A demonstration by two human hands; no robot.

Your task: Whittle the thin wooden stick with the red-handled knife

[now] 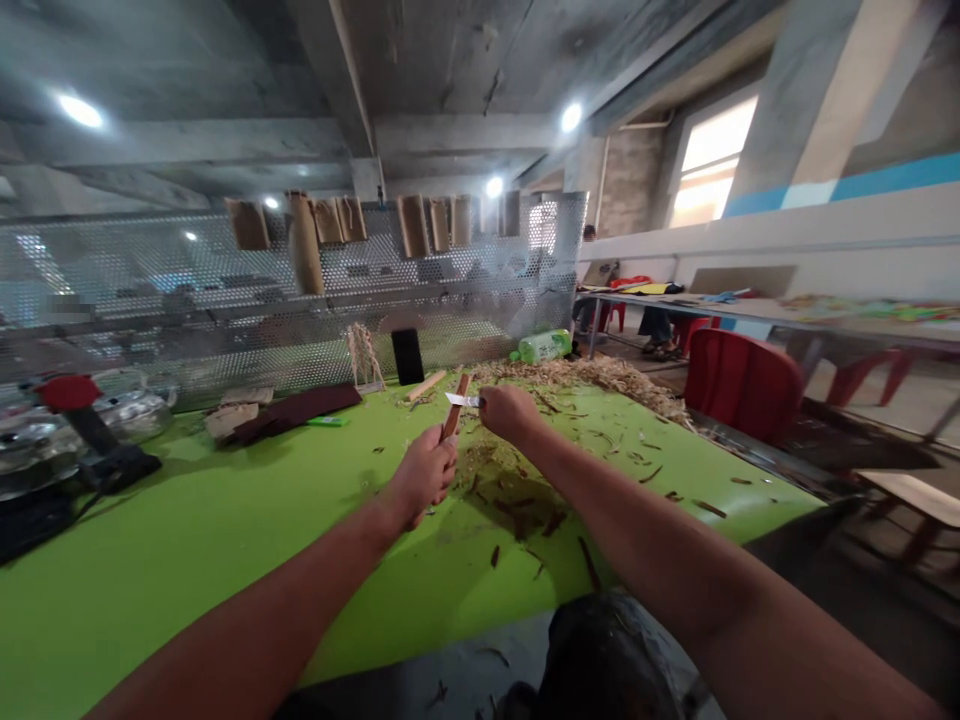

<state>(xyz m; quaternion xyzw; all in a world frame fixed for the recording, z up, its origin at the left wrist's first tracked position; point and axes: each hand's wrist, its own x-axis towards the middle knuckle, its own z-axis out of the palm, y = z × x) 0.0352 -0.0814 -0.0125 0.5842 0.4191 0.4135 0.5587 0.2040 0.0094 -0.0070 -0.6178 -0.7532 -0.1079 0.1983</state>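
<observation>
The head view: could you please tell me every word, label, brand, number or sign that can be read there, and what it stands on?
No text can be read anywhere.
Green bottle: any print on it is too blurred to read.
Blade at the right hand: no legible marking.

The left hand (426,472) hides the lower end of the wooden strip (451,420).

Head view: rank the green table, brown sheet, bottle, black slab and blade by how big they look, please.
1. Green table
2. Brown sheet
3. Bottle and black slab: they look too alike in area to rank against each other
4. Blade
</observation>
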